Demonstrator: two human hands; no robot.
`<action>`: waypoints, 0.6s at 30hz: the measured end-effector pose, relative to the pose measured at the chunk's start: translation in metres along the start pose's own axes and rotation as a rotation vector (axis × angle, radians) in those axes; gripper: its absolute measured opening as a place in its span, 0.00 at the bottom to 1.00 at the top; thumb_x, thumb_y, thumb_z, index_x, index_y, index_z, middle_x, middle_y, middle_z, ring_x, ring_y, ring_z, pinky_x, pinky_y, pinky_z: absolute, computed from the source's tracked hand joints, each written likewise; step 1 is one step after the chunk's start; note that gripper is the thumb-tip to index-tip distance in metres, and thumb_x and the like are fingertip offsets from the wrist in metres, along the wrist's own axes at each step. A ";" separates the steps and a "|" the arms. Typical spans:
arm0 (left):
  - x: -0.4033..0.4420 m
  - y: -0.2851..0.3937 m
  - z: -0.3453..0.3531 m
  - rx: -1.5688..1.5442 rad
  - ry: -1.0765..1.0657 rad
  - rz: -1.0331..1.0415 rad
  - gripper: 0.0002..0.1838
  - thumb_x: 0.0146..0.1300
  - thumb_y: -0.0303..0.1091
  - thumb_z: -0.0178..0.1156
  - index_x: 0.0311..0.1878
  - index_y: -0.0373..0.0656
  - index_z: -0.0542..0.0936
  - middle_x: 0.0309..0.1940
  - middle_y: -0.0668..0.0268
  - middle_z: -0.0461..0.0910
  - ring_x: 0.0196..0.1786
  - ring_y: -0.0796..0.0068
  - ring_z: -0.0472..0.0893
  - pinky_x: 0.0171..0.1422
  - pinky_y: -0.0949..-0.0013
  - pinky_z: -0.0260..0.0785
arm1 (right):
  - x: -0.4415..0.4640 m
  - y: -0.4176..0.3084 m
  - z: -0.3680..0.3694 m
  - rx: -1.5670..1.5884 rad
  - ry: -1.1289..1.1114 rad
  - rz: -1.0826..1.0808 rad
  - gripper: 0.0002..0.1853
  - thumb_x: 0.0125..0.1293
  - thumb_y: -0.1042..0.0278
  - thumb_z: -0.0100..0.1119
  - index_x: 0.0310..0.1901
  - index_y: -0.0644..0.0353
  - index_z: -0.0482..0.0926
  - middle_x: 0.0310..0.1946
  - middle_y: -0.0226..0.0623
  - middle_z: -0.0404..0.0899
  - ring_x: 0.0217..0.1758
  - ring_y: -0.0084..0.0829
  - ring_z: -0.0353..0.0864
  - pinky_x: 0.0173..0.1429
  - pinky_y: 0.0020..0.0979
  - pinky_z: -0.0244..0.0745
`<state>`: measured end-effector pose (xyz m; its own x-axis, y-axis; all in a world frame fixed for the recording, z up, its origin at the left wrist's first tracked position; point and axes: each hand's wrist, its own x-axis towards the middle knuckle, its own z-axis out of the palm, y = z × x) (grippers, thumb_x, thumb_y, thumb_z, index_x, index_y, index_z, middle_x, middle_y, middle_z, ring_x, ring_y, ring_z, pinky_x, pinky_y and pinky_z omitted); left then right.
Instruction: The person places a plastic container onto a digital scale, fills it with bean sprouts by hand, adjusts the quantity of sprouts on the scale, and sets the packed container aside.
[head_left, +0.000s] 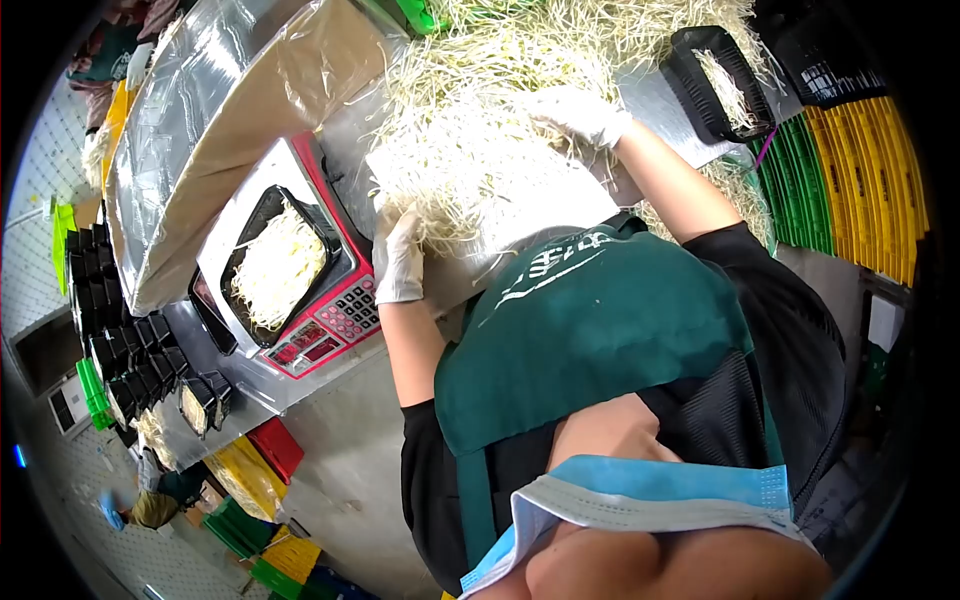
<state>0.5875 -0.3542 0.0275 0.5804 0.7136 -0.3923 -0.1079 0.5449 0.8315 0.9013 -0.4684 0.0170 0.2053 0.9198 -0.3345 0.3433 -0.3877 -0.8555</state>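
A large heap of bean sprouts (500,130) is spread over the metal table in front of me. At the heap's near left edge, my left hand (400,252) in a white glove is curled against some sprouts. My right hand (582,113), also gloved, lies on the right side of the pile with its fingers stretched out; the fingertips are partly lost among the strands. Left of my left hand stands a red and white digital scale (345,310). On it rests a black tray (327,262) filled with sprouts.
Another black tray (690,100) with a few sprouts sits at the far right. Black trays (140,355) are stacked at the left. Plastic sheeting (225,130) runs behind the scale. Green and yellow crates (860,180) stand at right. Other people are at the left edge.
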 end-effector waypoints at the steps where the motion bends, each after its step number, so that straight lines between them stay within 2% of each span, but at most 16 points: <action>1: -0.009 -0.001 -0.003 0.002 0.005 -0.002 0.23 0.61 0.24 0.58 0.61 0.38 0.67 0.41 0.63 0.79 0.42 0.74 0.79 0.49 0.72 0.71 | -0.004 0.000 -0.003 0.046 0.030 -0.067 0.21 0.66 0.60 0.56 0.58 0.60 0.76 0.55 0.37 0.78 0.58 0.29 0.75 0.63 0.30 0.67; 2: -0.016 -0.002 -0.007 0.082 0.108 0.013 0.27 0.62 0.25 0.57 0.64 0.37 0.62 0.47 0.60 0.77 0.46 0.73 0.78 0.51 0.71 0.70 | 0.007 0.030 0.004 0.042 0.234 -0.299 0.21 0.65 0.50 0.54 0.47 0.61 0.81 0.38 0.39 0.82 0.40 0.31 0.79 0.47 0.31 0.73; 3: -0.015 -0.016 -0.021 0.154 0.162 0.096 0.32 0.64 0.26 0.56 0.69 0.37 0.54 0.57 0.56 0.69 0.53 0.71 0.74 0.55 0.70 0.68 | 0.004 0.030 0.002 0.045 0.232 -0.300 0.21 0.65 0.50 0.54 0.47 0.61 0.81 0.38 0.39 0.82 0.40 0.31 0.79 0.47 0.31 0.73; 4: -0.014 -0.029 -0.035 0.230 0.221 0.175 0.38 0.65 0.27 0.55 0.73 0.37 0.47 0.66 0.52 0.62 0.60 0.69 0.71 0.58 0.68 0.66 | 0.003 0.029 -0.001 0.110 0.239 -0.169 0.21 0.64 0.51 0.55 0.47 0.62 0.80 0.37 0.38 0.81 0.38 0.31 0.78 0.46 0.31 0.73; 5: -0.027 -0.019 -0.027 0.213 0.214 0.093 0.41 0.65 0.27 0.55 0.75 0.39 0.42 0.73 0.55 0.49 0.66 0.68 0.63 0.64 0.68 0.60 | 0.002 0.023 -0.004 0.171 0.241 -0.038 0.21 0.64 0.51 0.56 0.47 0.62 0.80 0.36 0.38 0.81 0.37 0.30 0.77 0.45 0.31 0.73; 6: -0.030 -0.017 -0.022 0.132 0.232 0.065 0.39 0.64 0.26 0.56 0.74 0.42 0.46 0.70 0.57 0.54 0.63 0.69 0.66 0.61 0.67 0.61 | -0.008 0.003 -0.007 0.176 0.186 0.047 0.23 0.65 0.49 0.54 0.50 0.62 0.78 0.38 0.39 0.80 0.39 0.33 0.77 0.49 0.32 0.72; 7: -0.032 -0.017 -0.017 0.049 0.248 0.039 0.38 0.63 0.26 0.56 0.74 0.44 0.50 0.68 0.59 0.60 0.59 0.71 0.69 0.59 0.67 0.62 | -0.003 0.000 -0.003 0.175 0.179 0.045 0.23 0.65 0.49 0.54 0.50 0.62 0.78 0.38 0.39 0.80 0.39 0.33 0.77 0.49 0.32 0.72; 8: -0.029 -0.020 -0.013 -0.052 0.245 -0.032 0.29 0.62 0.24 0.55 0.67 0.43 0.61 0.60 0.60 0.68 0.54 0.69 0.72 0.54 0.64 0.67 | 0.003 -0.003 0.001 0.017 0.112 0.026 0.25 0.65 0.48 0.53 0.52 0.61 0.77 0.38 0.39 0.80 0.41 0.33 0.77 0.50 0.33 0.71; 9: -0.015 -0.029 -0.006 -0.123 0.187 -0.069 0.23 0.61 0.24 0.55 0.60 0.43 0.66 0.54 0.62 0.71 0.51 0.68 0.74 0.52 0.61 0.69 | 0.009 -0.008 0.008 -0.142 0.046 0.007 0.26 0.66 0.46 0.52 0.54 0.61 0.76 0.38 0.38 0.80 0.42 0.34 0.77 0.52 0.34 0.70; 10: -0.002 -0.037 0.002 -0.192 0.132 -0.110 0.17 0.61 0.25 0.55 0.54 0.43 0.71 0.47 0.63 0.73 0.48 0.66 0.75 0.49 0.59 0.72 | 0.013 -0.014 0.031 -0.116 0.120 -0.083 0.28 0.66 0.46 0.53 0.59 0.60 0.72 0.48 0.41 0.77 0.50 0.33 0.75 0.57 0.32 0.69; 11: 0.008 -0.051 0.003 -0.324 -0.100 -0.117 0.17 0.61 0.27 0.57 0.54 0.43 0.71 0.44 0.64 0.75 0.45 0.64 0.77 0.48 0.57 0.73 | 0.018 -0.021 0.055 -0.097 0.192 -0.174 0.31 0.65 0.45 0.54 0.63 0.59 0.69 0.57 0.43 0.74 0.59 0.32 0.73 0.63 0.31 0.67; 13: 0.022 -0.065 0.030 -0.278 -0.004 -0.217 0.13 0.60 0.25 0.60 0.48 0.45 0.74 0.36 0.69 0.76 0.38 0.77 0.77 0.45 0.70 0.72 | 0.029 -0.047 0.070 -0.384 0.000 -0.265 0.36 0.65 0.41 0.52 0.66 0.61 0.65 0.62 0.49 0.70 0.64 0.39 0.70 0.67 0.33 0.63; 14: 0.012 -0.050 0.037 -0.281 -0.008 -0.210 0.13 0.60 0.25 0.60 0.48 0.45 0.74 0.36 0.69 0.76 0.38 0.77 0.77 0.45 0.70 0.72 | 0.023 -0.060 0.062 -0.391 0.002 -0.270 0.36 0.65 0.41 0.52 0.66 0.61 0.65 0.62 0.49 0.70 0.64 0.39 0.70 0.67 0.33 0.63; 16: -0.032 -0.012 0.047 0.240 -0.104 -0.234 0.25 0.60 0.27 0.61 0.60 0.37 0.67 0.48 0.62 0.76 0.47 0.62 0.78 0.52 0.62 0.73 | 0.008 -0.089 0.038 -0.274 -0.029 -0.133 0.38 0.65 0.40 0.52 0.67 0.61 0.63 0.63 0.50 0.68 0.64 0.42 0.70 0.67 0.35 0.64; 17: -0.040 -0.010 0.036 0.243 -0.104 -0.232 0.25 0.60 0.27 0.61 0.60 0.37 0.67 0.48 0.62 0.76 0.47 0.62 0.78 0.52 0.62 0.73 | 0.012 -0.079 0.033 -0.273 -0.027 -0.136 0.38 0.65 0.40 0.52 0.67 0.61 0.63 0.63 0.50 0.68 0.64 0.42 0.70 0.67 0.35 0.64; 18: -0.045 -0.012 0.019 0.565 -0.129 -0.158 0.27 0.59 0.26 0.62 0.62 0.36 0.65 0.51 0.59 0.75 0.50 0.61 0.77 0.54 0.63 0.73 | 0.019 -0.061 0.028 -0.367 0.068 -0.128 0.38 0.64 0.39 0.52 0.67 0.61 0.62 0.63 0.50 0.68 0.64 0.42 0.70 0.67 0.35 0.64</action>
<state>0.5782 -0.4012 0.0432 0.6518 0.5644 -0.5066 0.4130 0.2961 0.8613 0.8590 -0.4253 0.0518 0.1958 0.9608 -0.1962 0.6728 -0.2772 -0.6859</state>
